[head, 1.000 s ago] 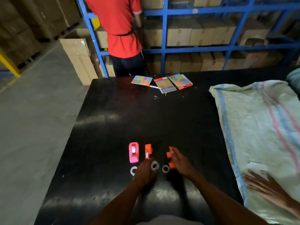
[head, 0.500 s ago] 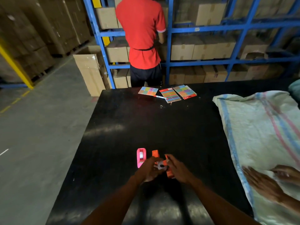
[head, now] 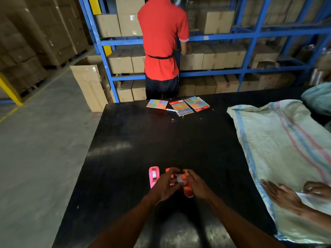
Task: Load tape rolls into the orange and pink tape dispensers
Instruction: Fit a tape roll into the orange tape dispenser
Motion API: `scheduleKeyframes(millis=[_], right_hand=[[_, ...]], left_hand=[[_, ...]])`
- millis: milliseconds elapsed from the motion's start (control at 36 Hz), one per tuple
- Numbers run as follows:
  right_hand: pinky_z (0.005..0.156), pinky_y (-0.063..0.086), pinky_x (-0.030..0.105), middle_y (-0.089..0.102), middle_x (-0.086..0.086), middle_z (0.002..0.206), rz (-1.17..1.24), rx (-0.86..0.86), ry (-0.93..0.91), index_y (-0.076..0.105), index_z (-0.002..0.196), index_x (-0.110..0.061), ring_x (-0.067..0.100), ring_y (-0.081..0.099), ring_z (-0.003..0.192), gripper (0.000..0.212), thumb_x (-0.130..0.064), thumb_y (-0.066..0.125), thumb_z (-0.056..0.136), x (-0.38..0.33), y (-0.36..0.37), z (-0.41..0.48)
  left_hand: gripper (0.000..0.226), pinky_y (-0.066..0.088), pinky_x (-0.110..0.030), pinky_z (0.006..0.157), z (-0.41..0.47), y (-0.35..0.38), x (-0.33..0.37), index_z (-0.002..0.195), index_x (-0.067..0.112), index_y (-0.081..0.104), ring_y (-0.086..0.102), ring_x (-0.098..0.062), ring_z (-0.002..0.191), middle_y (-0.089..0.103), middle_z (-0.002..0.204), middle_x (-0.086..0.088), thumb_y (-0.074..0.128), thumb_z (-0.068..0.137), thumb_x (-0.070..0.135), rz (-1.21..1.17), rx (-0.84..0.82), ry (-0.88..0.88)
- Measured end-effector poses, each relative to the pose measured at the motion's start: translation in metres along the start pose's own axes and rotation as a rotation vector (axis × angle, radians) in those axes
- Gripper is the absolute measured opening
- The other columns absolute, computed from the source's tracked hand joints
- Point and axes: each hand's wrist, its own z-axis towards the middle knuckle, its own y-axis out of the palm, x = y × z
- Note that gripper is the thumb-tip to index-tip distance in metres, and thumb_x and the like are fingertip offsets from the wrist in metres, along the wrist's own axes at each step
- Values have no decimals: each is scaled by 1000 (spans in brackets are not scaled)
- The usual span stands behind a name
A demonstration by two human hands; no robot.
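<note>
Near the counter's (head: pixel 161 140) front edge: left hand (head: pixel 165 187) and right hand (head: pixel 197 187) together, pinching a pale tape roll (head: pixel 179 179) over an orange dispenser (head: pixel 187 190). Just left, touching neither hand: pink dispenser (head: pixel 154 176). At the far edge: coloured cards (head: pixel 180 105), marker (head: pixel 171 110). Along the right edge: striped sack (head: pixel 286 149).

Dim warehouse light; dull glare patches lie on the black table (head: pixel 161 140) at left and near the bottom edge. Wide-angle bending curves the blue shelving (head: pixel 250 37). Picture edges are soft and dark.
</note>
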Motion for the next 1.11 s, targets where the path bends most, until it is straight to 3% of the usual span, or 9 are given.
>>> scheduleKeyframes(millis=[56, 111, 194, 389, 556, 667, 778, 944, 1111], right_hand=[[74, 53, 26, 57, -5, 131, 33, -3, 9, 50, 133, -41, 17, 60, 111, 38, -53, 38, 99, 2, 1, 4], [88, 54, 36, 59, -4, 132, 46, 9, -6, 51, 128, -47, 14, 61, 113, 41, -62, 38, 92, 4, 1, 7], [105, 44, 38, 59, -2, 133, 30, 21, -30, 51, 130, -42, 12, 59, 116, 37, -53, 39, 97, 0, 0, 9], [107, 43, 39, 58, -9, 132, -16, -24, -40, 48, 137, -40, 9, 57, 118, 39, -49, 40, 100, -14, -6, 3], [107, 42, 31, 61, -9, 131, -30, -67, -96, 52, 135, -36, 4, 57, 118, 35, -43, 40, 102, -19, 0, 0], [97, 45, 15, 66, -7, 121, 66, 5, -104, 57, 124, -34, -4, 61, 106, 27, -32, 38, 105, -24, 8, -5], [105, 43, 29, 64, -5, 126, 91, -22, -94, 54, 134, -30, 5, 59, 115, 34, -35, 37, 105, -26, 10, -4], [105, 44, 32, 64, -6, 126, 113, 8, -105, 56, 132, -29, 8, 59, 118, 32, -36, 45, 102, -26, 8, 6], [108, 43, 41, 60, -9, 131, 112, 31, -63, 53, 135, -30, 5, 57, 119, 34, -34, 41, 103, -20, 0, 23]], left_hand=[[42, 56, -33, 96, -1, -1, 2, 125, 35, 45, 64, -5, 112, 59, 124, 11, 66, 88, 39, -42, 21, 13], [42, 56, -33, 95, -1, 0, 2, 126, 33, 44, 64, -6, 111, 60, 123, 10, 64, 90, 38, -78, 44, 36], [38, 57, -33, 94, 0, 0, 4, 123, 27, 46, 65, -9, 110, 61, 120, 6, 64, 91, 35, -136, 69, 72], [31, 58, -37, 93, 7, -9, 0, 114, 23, 56, 66, -13, 109, 63, 119, 3, 70, 87, 23, -228, 65, 48], [33, 58, -43, 92, 13, -14, -9, 110, 30, 63, 70, -15, 104, 66, 119, 0, 76, 81, 24, -258, 66, -18], [35, 59, -38, 89, 15, -16, -4, 111, 31, 64, 72, -12, 97, 70, 110, 2, 78, 80, 25, -317, 83, -56], [36, 61, -35, 82, 18, -16, -6, 108, 29, 61, 71, -18, 97, 69, 106, -2, 80, 77, 27, -390, 137, -67], [39, 60, -43, 83, 30, -14, -13, 105, 21, 62, 72, -26, 95, 71, 105, -12, 83, 74, 31, -483, 175, -112], [22, 59, -34, 72, 37, -18, -16, 108, 6, 59, 72, -24, 76, 70, 94, -14, 56, 97, 25, -561, 291, -235]])
